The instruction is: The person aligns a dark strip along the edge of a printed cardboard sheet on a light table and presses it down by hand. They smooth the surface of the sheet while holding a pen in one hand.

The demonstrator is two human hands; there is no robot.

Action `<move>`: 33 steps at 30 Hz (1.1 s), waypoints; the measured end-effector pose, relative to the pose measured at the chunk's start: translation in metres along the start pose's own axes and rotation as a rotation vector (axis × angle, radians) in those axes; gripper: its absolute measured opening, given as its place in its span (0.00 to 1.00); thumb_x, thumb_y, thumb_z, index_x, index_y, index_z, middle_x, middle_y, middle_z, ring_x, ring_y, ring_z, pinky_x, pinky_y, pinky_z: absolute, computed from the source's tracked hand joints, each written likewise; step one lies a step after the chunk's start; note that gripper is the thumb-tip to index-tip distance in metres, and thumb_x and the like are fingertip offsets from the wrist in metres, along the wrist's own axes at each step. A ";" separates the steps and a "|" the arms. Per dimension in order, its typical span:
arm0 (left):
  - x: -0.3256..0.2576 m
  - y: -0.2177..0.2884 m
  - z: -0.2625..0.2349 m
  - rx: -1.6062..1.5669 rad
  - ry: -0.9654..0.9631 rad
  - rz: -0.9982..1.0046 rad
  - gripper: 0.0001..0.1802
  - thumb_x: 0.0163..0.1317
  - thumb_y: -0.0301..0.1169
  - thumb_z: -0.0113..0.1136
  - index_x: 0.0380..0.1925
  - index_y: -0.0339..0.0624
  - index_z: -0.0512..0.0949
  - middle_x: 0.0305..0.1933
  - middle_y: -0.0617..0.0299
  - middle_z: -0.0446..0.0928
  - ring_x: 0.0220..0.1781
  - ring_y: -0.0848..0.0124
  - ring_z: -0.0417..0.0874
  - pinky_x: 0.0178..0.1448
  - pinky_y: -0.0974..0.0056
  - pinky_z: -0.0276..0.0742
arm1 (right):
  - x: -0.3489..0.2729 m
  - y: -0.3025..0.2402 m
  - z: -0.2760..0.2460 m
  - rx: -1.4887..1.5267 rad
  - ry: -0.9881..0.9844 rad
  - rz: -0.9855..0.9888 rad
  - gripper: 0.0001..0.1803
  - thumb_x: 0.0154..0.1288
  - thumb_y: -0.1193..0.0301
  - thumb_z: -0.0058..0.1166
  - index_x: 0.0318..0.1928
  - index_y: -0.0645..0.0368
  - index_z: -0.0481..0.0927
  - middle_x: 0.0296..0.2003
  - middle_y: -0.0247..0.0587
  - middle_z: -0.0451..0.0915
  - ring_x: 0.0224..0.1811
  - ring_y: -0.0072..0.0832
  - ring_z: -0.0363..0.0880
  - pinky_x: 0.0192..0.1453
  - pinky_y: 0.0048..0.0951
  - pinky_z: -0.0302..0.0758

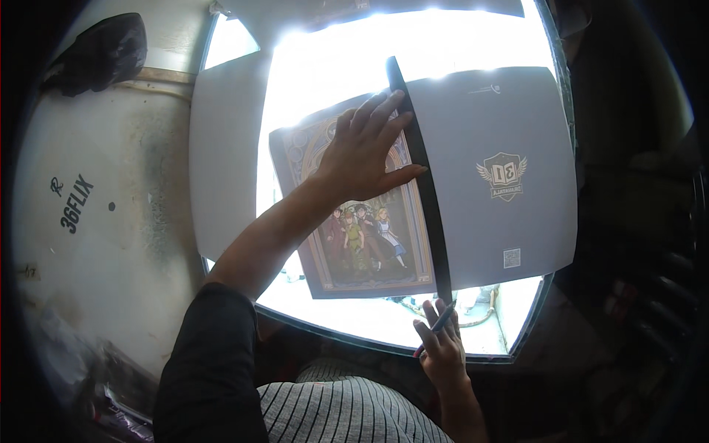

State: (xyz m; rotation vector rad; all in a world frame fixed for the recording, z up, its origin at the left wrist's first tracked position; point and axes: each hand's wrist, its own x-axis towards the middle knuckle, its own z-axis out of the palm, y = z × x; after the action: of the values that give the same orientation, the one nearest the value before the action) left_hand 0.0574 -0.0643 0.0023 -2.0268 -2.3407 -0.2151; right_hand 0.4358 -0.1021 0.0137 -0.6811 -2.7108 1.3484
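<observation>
A long black ruler-like strip (426,193) lies slanted over printed paper on a lit glass table. Left of the strip is a colourful illustrated print (336,269) with cartoon figures; right of it is a grey panel (473,111) bearing a winged shield emblem. I cannot tell whether these are one sheet or two. My left hand (362,151) is spread open over the print, its fingertips pressing on the strip. By the strip's near end, my right hand (445,358) grips a slim dark pen-like tool (445,317) with a reddish end.
The light table (332,59) glows brightly around the paper, and its dark rim (332,331) runs close to my body. Another pale sheet (227,148) covers its left side. Further left, a white surface (96,273) carries a black plastic bag (111,52) at the far corner.
</observation>
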 end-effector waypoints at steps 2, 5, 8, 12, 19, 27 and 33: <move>0.001 0.001 0.000 -0.014 0.030 -0.010 0.46 0.64 0.68 0.53 0.70 0.47 0.63 0.76 0.46 0.58 0.78 0.49 0.56 0.75 0.43 0.53 | 0.001 -0.002 0.001 0.075 -0.050 -0.043 0.24 0.63 0.80 0.58 0.59 0.48 0.77 0.71 0.47 0.69 0.77 0.48 0.62 0.79 0.52 0.56; 0.001 0.005 -0.004 -0.009 -0.025 -0.066 0.45 0.64 0.67 0.54 0.68 0.45 0.64 0.79 0.46 0.55 0.81 0.49 0.53 0.77 0.40 0.51 | -0.007 0.001 0.006 0.001 0.073 -0.045 0.27 0.60 0.81 0.57 0.60 0.50 0.76 0.72 0.52 0.66 0.77 0.50 0.60 0.80 0.54 0.52; -0.001 0.004 -0.004 -0.036 -0.010 -0.109 0.44 0.65 0.66 0.53 0.69 0.44 0.63 0.79 0.47 0.56 0.81 0.49 0.54 0.78 0.40 0.52 | -0.011 0.000 0.009 -0.082 0.192 0.051 0.29 0.60 0.81 0.55 0.63 0.52 0.74 0.71 0.57 0.67 0.77 0.52 0.59 0.81 0.55 0.47; -0.001 0.004 -0.004 -0.066 0.012 -0.104 0.47 0.64 0.65 0.54 0.72 0.43 0.60 0.79 0.46 0.56 0.81 0.50 0.54 0.79 0.40 0.51 | -0.011 0.003 0.009 -0.120 0.208 0.040 0.26 0.63 0.78 0.53 0.62 0.53 0.75 0.68 0.57 0.71 0.77 0.51 0.59 0.81 0.54 0.47; -0.001 0.003 0.000 -0.068 0.006 -0.112 0.51 0.63 0.66 0.55 0.74 0.41 0.58 0.79 0.45 0.55 0.82 0.50 0.52 0.80 0.41 0.50 | -0.012 0.004 0.009 -0.129 0.170 0.041 0.23 0.64 0.76 0.53 0.60 0.52 0.78 0.67 0.57 0.73 0.77 0.51 0.60 0.82 0.52 0.41; 0.000 0.004 0.000 -0.110 0.022 -0.118 0.50 0.63 0.66 0.56 0.72 0.39 0.60 0.79 0.44 0.56 0.81 0.49 0.54 0.80 0.43 0.52 | -0.015 0.010 0.017 -0.017 0.295 0.038 0.23 0.66 0.75 0.52 0.62 0.52 0.74 0.67 0.55 0.73 0.77 0.52 0.59 0.82 0.54 0.42; 0.000 0.001 0.000 -0.118 0.034 -0.107 0.50 0.62 0.66 0.57 0.72 0.39 0.60 0.79 0.45 0.56 0.81 0.49 0.54 0.80 0.43 0.52 | -0.012 0.000 0.008 -0.126 0.221 0.081 0.22 0.66 0.76 0.51 0.61 0.53 0.74 0.67 0.55 0.74 0.78 0.52 0.58 0.81 0.54 0.42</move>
State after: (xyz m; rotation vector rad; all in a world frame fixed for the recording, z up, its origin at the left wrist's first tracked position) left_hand 0.0583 -0.0646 0.0026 -1.9300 -2.4736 -0.3965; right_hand 0.4452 -0.1131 0.0107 -0.9003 -2.6319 1.0514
